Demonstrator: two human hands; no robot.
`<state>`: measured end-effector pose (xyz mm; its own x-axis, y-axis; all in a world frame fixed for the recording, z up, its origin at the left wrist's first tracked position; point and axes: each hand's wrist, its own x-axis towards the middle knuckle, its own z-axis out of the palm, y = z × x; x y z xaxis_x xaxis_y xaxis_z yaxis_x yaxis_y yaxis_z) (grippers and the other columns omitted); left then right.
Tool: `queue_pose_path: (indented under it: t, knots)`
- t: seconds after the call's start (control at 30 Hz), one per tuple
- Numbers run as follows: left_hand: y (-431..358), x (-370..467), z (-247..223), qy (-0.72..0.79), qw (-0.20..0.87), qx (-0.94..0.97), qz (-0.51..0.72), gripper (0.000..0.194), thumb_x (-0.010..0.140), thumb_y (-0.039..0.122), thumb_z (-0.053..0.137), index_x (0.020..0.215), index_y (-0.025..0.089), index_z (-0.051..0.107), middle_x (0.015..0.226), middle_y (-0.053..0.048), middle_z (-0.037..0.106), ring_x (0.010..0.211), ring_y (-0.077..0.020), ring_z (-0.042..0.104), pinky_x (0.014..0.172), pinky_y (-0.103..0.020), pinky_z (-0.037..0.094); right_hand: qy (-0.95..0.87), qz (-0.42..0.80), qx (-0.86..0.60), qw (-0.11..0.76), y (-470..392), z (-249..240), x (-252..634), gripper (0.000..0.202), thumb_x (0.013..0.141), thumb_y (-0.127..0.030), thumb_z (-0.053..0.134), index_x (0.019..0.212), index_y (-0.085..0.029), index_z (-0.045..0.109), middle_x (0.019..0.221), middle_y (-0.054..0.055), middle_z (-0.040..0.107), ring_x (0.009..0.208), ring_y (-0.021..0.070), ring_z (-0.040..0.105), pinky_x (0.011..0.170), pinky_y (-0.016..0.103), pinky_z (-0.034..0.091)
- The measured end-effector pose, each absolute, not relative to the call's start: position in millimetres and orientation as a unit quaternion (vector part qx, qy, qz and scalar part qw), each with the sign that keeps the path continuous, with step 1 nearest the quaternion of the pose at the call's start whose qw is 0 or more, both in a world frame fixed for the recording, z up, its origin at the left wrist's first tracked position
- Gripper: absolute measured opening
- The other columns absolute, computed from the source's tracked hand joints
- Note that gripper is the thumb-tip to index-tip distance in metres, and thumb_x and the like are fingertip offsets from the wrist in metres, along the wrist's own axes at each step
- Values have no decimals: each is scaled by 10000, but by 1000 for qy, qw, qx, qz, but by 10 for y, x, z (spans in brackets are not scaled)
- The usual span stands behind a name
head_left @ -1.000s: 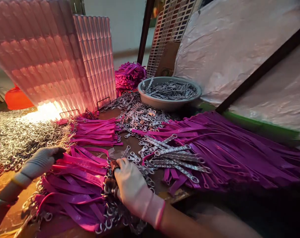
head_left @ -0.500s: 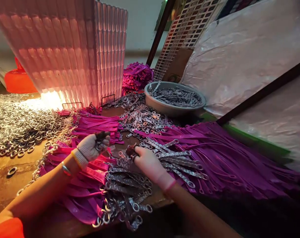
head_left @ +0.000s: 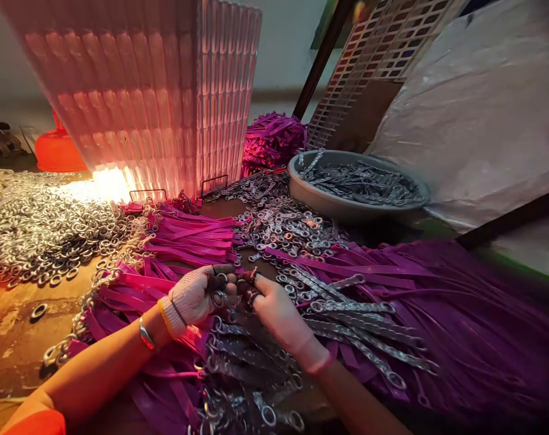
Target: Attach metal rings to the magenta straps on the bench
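My left hand (head_left: pixel 200 295), in a pale knit glove with dark fingertips, is closed around a metal ring (head_left: pixel 218 297). Close beside it on the right, my right hand (head_left: pixel 274 308) has its dark-tipped fingers pinched together; what they hold is too small to make out. Beneath both hands lie magenta straps (head_left: pixel 165 356) joined to silver braided pieces with rings (head_left: pixel 251 356). More silver braided pieces (head_left: pixel 360 307) rest on a spread of magenta straps (head_left: pixel 455 314) to the right.
A large heap of metal rings (head_left: pixel 52 223) covers the left. Behind are upright translucent ribbed sheets (head_left: pixel 133 90), a magenta strap bundle (head_left: pixel 274 139) and a grey basin (head_left: pixel 346 208) of dark braided pieces. A loose ring (head_left: pixel 38 312) lies at left.
My hands have come closer together, their fingertips now almost meeting. The whole view has shifted, so the objects sit further right in the picture.
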<state>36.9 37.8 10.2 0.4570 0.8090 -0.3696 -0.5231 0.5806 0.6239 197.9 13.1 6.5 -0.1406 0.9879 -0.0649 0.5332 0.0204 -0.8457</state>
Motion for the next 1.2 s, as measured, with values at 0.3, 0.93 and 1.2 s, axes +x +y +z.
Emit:
queue_pose_path:
  t: [0.3,0.93,1.2]
  knots:
    - [306,321,125,379,721,466,345,363,819,441,615,660,117,588,446,27,454,348,-37,316,349,-177,197,-704,222,-603,303,74,51,1980,436,678,-50,395,1015,-198,629,988,77,665,962,217,586,916,347,472]
    - [274,250,242,376,693,546,283,253,790,387,634,772,148,553,577,22,538,390,-41,372,369,-172,244,-804,72,-589,52,42,421,1977,167,734,-103,498,801,-177,633,799,66,670,725,182,580,612,307,284]
    - [279,310,138,416,746,404,327,245,761,334,574,631,182,431,475,75,366,347,-38,255,354,-180,198,-785,95,-601,119,-90,316,1780,222,700,-112,537,880,-151,661,930,109,685,790,200,590,632,296,279]
